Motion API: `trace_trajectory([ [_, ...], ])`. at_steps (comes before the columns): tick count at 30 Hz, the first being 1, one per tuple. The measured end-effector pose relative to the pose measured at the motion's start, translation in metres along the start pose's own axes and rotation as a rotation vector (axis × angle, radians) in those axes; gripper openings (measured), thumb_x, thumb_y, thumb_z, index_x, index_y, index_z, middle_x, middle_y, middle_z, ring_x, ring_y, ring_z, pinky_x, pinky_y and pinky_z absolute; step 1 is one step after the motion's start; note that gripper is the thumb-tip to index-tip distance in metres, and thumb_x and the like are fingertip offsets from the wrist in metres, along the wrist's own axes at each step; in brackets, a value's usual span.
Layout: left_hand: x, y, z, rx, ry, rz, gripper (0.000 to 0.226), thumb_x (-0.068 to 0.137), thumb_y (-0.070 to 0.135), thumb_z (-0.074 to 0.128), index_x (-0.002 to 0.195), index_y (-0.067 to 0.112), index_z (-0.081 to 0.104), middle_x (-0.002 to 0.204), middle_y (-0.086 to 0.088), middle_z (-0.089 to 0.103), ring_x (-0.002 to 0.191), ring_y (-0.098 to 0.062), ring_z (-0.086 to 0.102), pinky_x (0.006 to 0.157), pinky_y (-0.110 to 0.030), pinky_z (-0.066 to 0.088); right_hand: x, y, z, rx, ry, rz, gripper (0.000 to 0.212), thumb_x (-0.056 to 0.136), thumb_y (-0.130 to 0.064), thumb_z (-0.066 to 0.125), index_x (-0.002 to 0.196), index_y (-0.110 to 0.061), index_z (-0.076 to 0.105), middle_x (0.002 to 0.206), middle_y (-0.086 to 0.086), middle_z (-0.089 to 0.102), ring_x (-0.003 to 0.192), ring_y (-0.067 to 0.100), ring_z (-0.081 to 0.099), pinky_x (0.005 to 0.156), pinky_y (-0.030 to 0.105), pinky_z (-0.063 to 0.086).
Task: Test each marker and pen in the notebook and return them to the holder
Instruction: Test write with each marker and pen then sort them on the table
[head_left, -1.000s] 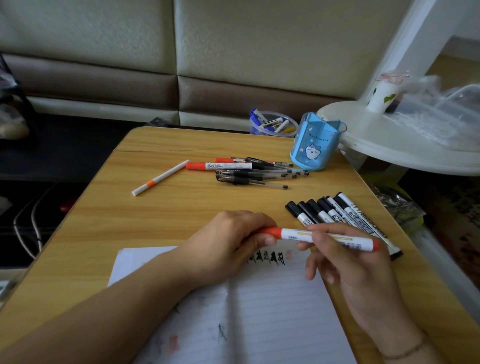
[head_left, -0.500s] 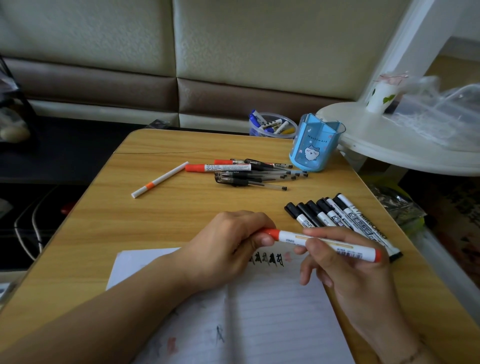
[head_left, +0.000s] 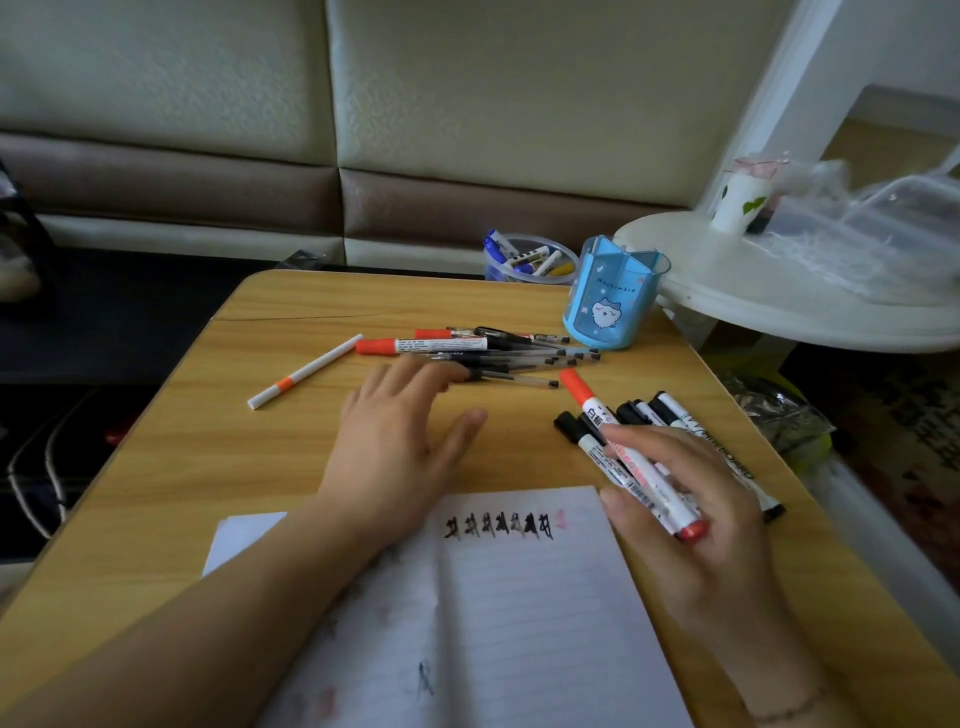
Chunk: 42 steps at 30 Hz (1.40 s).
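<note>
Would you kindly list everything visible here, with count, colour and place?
red marker: one, white with red cap, in the right hand
black markers: several, row at table's right
pens pile: several, black and red, table's far middle
white pen: one, orange band, far left
holder: one, blue, far right corner
notebook: one, open, near edge
clear tub: one, behind table
left hand: open, reaching toward pile
right hand: holding marker

Two bare forearms enter from the lower edge, no sleeves in view. Left hand (head_left: 400, 441): no ring, watch or band visible. Right hand (head_left: 691, 499): no rings visible; a thin dark bracelet (head_left: 789, 707) of small links or beads circles the wrist. Fingernails short where visible.
</note>
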<state>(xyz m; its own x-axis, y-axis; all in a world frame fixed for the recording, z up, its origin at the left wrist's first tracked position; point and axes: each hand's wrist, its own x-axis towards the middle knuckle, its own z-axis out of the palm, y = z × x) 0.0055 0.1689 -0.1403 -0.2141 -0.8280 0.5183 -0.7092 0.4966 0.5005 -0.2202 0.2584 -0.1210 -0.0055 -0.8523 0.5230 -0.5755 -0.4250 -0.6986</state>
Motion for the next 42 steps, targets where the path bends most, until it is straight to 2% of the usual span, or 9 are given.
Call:
trace_trajectory([
  [4,0.012,-0.028,-0.013,0.38,-0.136,-0.364,0.047,0.088,0.062,0.048,0.126,0.034,0.055,0.145,0.001,0.035,0.135,-0.029,0.028,0.11,-0.053,0.021,0.002,0.012,-0.001,-0.352,-0.035,-0.064,0.034,0.083,-0.053,0.057,0.105,-0.032,0.071,0.107,-0.018,0.061,0.111,0.009,0.051,0.094,0.039,0.041],
  [9,0.016,-0.05,-0.022,0.522,-0.311,-0.52,0.065,0.085,0.078,0.029,0.137,0.038,0.037,0.158,-0.007,0.016,0.146,-0.036,0.007,0.111,-0.068,-0.001,-0.003,0.022,0.005,-0.635,-0.093,-0.004,0.042,0.08,-0.068,0.049,0.101,-0.038,0.07,0.105,-0.021,0.056,0.111,0.013,0.046,0.095,0.038,0.036],
  [13,0.017,-0.047,-0.021,0.556,-0.304,-0.52,0.06,0.09,0.07,0.03,0.139,0.035,0.037,0.15,-0.005,0.032,0.141,-0.034,0.021,0.111,-0.067,0.006,-0.006,0.026,0.01,-0.668,-0.137,0.034,0.045,0.078,-0.074,0.047,0.103,-0.042,0.067,0.115,-0.017,0.051,0.118,0.015,0.04,0.096,0.042,0.036],
  [19,0.018,-0.051,-0.025,0.476,-0.178,-0.466,0.042,0.097,0.021,0.047,0.138,0.029,0.05,0.137,0.0,0.046,0.127,-0.029,0.039,0.102,-0.051,0.035,-0.005,0.027,0.011,-0.648,-0.107,0.034,0.047,0.078,-0.072,0.046,0.1,-0.038,0.069,0.115,-0.014,0.052,0.119,0.018,0.04,0.096,0.046,0.038],
  [24,0.021,-0.056,-0.029,0.163,0.089,-0.478,0.038,0.093,0.001,0.051,0.119,0.026,0.062,0.121,-0.002,0.055,0.095,-0.024,0.058,0.074,-0.04,0.053,-0.003,0.023,0.009,-0.59,-0.004,-0.012,0.038,0.08,-0.058,0.054,0.099,-0.031,0.072,0.112,-0.012,0.055,0.116,0.018,0.042,0.096,0.046,0.041],
  [28,0.021,-0.023,-0.031,-0.222,0.236,-0.052,0.033,0.095,-0.003,0.048,0.12,0.017,0.056,0.099,0.002,0.061,0.077,-0.004,0.054,0.064,-0.021,0.041,0.001,0.016,0.008,-0.445,0.055,-0.061,0.032,0.085,-0.058,0.055,0.1,-0.034,0.068,0.102,-0.018,0.059,0.109,0.008,0.046,0.095,0.027,0.039],
  [33,-0.003,0.024,-0.015,-0.325,-0.202,0.558,0.027,0.098,0.01,0.049,0.124,0.009,0.055,0.104,-0.004,0.064,0.09,-0.014,0.062,0.08,-0.02,0.049,-0.002,0.01,0.013,-0.052,-0.073,0.019,0.044,0.085,-0.07,0.047,0.12,-0.045,0.06,0.095,-0.015,0.06,0.099,0.011,0.059,0.084,0.016,0.046],
  [36,-0.012,0.029,-0.007,-0.313,-0.315,0.558,0.025,0.1,0.015,0.048,0.125,0.016,0.052,0.109,-0.001,0.062,0.095,-0.014,0.06,0.082,-0.019,0.046,-0.004,0.007,0.016,0.117,-0.135,0.029,0.044,0.091,-0.065,0.042,0.116,-0.038,0.067,0.083,-0.016,0.066,0.083,0.007,0.066,0.073,0.014,0.049],
  [42,-0.013,0.02,-0.009,-0.158,-0.289,0.478,0.019,0.1,0.031,0.04,0.104,0.018,0.054,0.076,0.013,0.049,0.062,-0.017,0.047,0.054,-0.031,0.035,-0.006,-0.003,0.017,0.348,-0.105,0.122,0.04,0.089,-0.065,0.047,0.107,-0.037,0.071,0.087,0.001,0.073,0.086,0.021,0.068,0.081,0.034,0.056],
])
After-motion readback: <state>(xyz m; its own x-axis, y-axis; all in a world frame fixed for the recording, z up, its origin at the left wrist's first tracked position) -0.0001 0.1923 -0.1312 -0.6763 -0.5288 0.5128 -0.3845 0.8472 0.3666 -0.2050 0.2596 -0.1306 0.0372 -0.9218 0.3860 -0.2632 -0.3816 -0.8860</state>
